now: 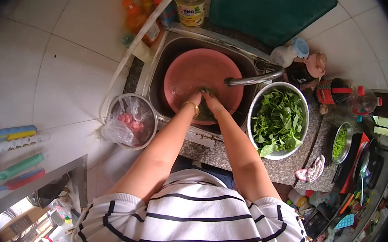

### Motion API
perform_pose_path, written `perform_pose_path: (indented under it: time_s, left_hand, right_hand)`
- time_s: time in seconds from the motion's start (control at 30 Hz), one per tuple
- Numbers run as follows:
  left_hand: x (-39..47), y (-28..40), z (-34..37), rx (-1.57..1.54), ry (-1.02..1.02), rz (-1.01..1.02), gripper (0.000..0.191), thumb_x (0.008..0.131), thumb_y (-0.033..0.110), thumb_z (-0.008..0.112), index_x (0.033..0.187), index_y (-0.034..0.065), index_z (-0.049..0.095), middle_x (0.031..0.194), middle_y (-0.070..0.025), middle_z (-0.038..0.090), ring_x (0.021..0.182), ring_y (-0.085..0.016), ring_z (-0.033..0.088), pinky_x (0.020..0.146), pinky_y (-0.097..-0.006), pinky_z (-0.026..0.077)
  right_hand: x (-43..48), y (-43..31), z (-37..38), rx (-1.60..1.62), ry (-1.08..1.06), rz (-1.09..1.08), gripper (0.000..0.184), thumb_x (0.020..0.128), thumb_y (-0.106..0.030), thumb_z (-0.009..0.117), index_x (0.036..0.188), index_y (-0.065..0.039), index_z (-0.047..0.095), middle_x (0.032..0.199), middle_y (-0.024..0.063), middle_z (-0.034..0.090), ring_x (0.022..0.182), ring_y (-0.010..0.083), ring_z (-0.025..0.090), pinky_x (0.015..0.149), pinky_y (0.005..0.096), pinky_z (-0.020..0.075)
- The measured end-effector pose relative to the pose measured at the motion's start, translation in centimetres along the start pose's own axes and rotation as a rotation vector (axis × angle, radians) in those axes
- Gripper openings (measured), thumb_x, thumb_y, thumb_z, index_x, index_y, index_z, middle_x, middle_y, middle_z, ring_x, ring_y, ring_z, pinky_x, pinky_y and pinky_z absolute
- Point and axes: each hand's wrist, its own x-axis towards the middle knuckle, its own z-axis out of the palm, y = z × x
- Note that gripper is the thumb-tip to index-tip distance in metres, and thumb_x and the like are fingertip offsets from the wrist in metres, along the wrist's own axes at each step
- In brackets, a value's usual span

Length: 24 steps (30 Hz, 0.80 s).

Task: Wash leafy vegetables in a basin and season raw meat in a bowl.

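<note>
A pink plastic basin (186, 66) holding water sits in the stainless-steel sink (162, 54). Both my hands reach down into it, close together near its front side. My left hand (194, 100), with a gold-coloured bangle at the wrist, and my right hand (212, 102) close around some leafy greens (206, 90). Their fingers are partly hidden by the water and each other. More green shows dimly under my wrists. Over the basin's right side reaches the metal faucet (252, 80). A metal bowl (305, 128) heaped with leafy greens (278, 120) stands right of the sink.
Left of the sink, a bowl (153, 120) contains raw meat (131, 122) in a plastic bag. A white hose (134, 44) crosses the sink's left corner. Bottles (190, 7) and a green board (264, 10) stand behind. Farther right are a cloth (312, 169) and a bowl of chopped greens (340, 143).
</note>
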Motion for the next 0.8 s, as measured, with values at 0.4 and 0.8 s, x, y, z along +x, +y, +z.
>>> perform_pose_path:
  time_s: [0.4,0.8]
  left_hand:
    - [-3.9,3.7,-6.7,-1.44,-0.622,-0.399,0.048,0.079,0.042,0.045,0.111,0.0066,0.049,0.114,-0.0095,0.051,0.104,-0.028,0.049,0.086,-0.0482,0.038]
    - [-5.8,6.6,-8.3,-0.753,-0.234,-0.22,0.032,0.086,0.014,0.043,0.117,0.0071,0.047,0.102,-0.0073,0.057,0.084,-0.02,0.058,0.064,-0.0317,0.051]
  right_hand:
    - [-3.7,-4.0,-1.9,0.109,0.056,-0.266,0.065,0.061,-0.009,0.074,0.12,0.0,0.048,0.106,0.0137,0.059,0.097,0.022,0.057,0.081,0.0304,0.0457]
    - [-12.4,-10.1,-6.6,0.062,0.255,-0.4,0.046,0.064,-0.011,0.067,0.108,-0.001,0.059,0.087,0.0168,0.064,0.08,0.024,0.064,0.071,0.0317,0.0484]
